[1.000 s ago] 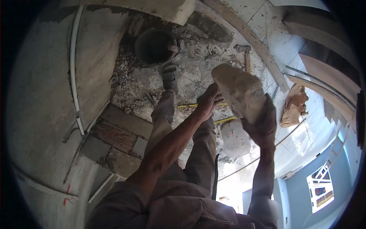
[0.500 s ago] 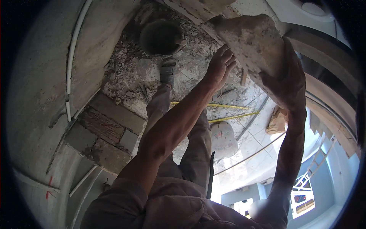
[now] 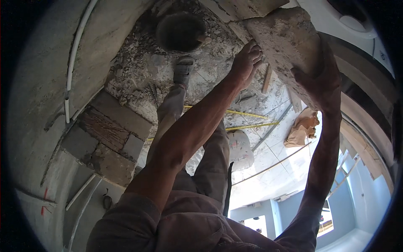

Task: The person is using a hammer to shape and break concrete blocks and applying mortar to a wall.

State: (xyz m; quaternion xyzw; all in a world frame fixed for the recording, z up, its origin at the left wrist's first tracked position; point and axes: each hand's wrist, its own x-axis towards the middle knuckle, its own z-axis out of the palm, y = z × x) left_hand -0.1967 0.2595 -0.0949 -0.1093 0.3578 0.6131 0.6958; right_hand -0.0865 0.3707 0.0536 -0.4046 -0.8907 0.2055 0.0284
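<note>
head view: the right hand (image 3: 322,86) is clamped on the right end of a rough stone block (image 3: 285,42), at the far right; the left hand (image 3: 247,65), loosely curled, lies at the block's left edge, its grip impossible to tell. a dark bucket (image 3: 178,50) stands far, left of the block.

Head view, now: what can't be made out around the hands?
In the head view:
- Right hand: fingertips, hidden behind the stone block.
- Left hand: contact with the block, unclear where they overlap.
- Wooden handle: upper end, covered by the block.
- Bucket: contents, lost in shadow.
</note>
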